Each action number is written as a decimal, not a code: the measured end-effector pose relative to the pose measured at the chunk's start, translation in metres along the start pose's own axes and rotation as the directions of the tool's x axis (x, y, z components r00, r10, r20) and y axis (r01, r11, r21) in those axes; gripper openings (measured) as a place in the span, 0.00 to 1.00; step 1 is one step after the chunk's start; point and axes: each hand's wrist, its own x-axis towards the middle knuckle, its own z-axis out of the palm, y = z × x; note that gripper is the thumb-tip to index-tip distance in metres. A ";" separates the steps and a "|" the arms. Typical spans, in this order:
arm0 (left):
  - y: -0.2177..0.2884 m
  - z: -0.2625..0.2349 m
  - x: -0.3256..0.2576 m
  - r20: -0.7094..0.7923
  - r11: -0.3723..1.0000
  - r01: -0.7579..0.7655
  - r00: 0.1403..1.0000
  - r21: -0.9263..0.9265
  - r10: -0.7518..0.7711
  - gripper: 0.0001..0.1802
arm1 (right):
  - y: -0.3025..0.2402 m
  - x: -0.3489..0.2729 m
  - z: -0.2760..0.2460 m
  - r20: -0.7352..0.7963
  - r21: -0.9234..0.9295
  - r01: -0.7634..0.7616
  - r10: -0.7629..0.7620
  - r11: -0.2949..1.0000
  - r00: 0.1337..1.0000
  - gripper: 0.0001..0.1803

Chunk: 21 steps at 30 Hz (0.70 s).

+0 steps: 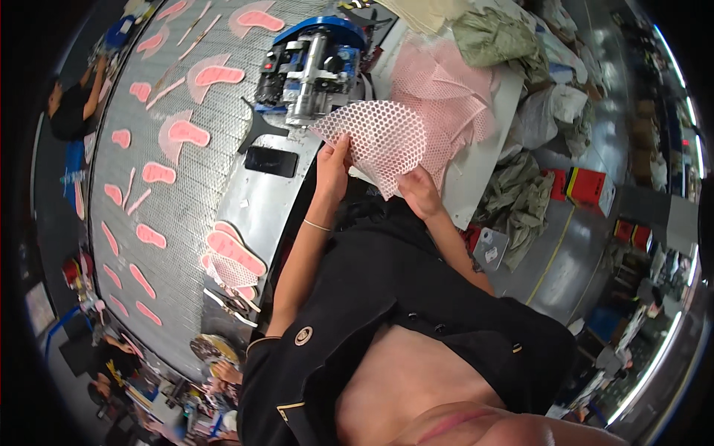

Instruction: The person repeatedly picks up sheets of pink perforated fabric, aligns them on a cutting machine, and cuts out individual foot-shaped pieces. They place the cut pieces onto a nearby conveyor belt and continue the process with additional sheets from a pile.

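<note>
A curved piece of honeycomb mesh fabric, pale pink and full of holes, is stretched between my two hands in front of my body. My left hand pinches its left edge, thumb on top. At the lower right corner my right hand grips the same piece, fingers closed on the edge. Just beyond the mesh stands a blue and metal machine with rollers. A loose pile of pink mesh pieces lies on the white table to the right, partly behind the held piece.
On my left runs a conveyor carrying scattered pink insole shapes and mesh. A black phone and a stack of insoles lie on its metal ledge. Crumpled sacks and red boxes sit at right. Other people work at left.
</note>
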 end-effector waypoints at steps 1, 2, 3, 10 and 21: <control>-0.001 -0.015 0.002 -0.010 0.998 -0.027 1.000 0.058 0.028 0.15 | -0.003 0.002 0.006 0.026 0.032 -0.006 0.005 0.999 1.000 0.20; 0.018 0.000 -0.005 -0.050 0.970 -0.106 0.992 0.217 0.120 0.15 | -0.010 0.003 0.008 0.045 0.067 -0.013 0.010 0.998 0.999 0.22; 0.016 -0.008 -0.003 -0.029 0.955 -0.099 0.993 0.279 0.111 0.14 | -0.014 0.004 0.009 0.064 0.101 -0.022 0.015 0.995 0.998 0.24; 0.003 -0.034 0.012 -0.059 0.923 -0.001 0.998 0.385 0.026 0.13 | 0.007 0.018 -0.015 -0.169 -0.509 -0.211 0.144 0.834 0.975 0.14; 0.010 -0.064 0.031 -0.230 0.980 -0.041 0.969 0.194 0.086 0.16 | 0.027 0.063 -0.001 -0.115 -0.500 -0.217 0.185 0.838 0.976 0.14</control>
